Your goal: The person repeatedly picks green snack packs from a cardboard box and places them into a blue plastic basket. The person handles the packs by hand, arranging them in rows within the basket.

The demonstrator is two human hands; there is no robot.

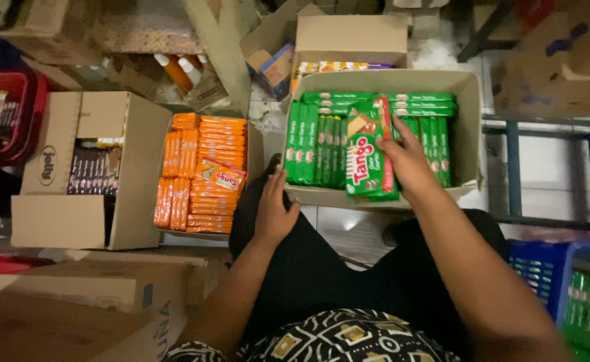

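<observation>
A cardboard box [466, 127] straight ahead holds several green wafer packs [315, 147] standing in rows. My right hand [409, 161] reaches into this box and grips a small stack of green wafer packs [368, 154] lying flat on top of the rows. My left hand [273, 211] rests open on my knee, fingertips near the box's front left corner, holding nothing.
A box of orange wafer packs [201, 171] sits to the left, and a box of dark packs [94, 171] further left. More cardboard boxes [348, 37] stand behind. A red basket [20, 114] is far left, a blue basket [543, 268] with green packs at right, a metal rack [549, 167] beside it.
</observation>
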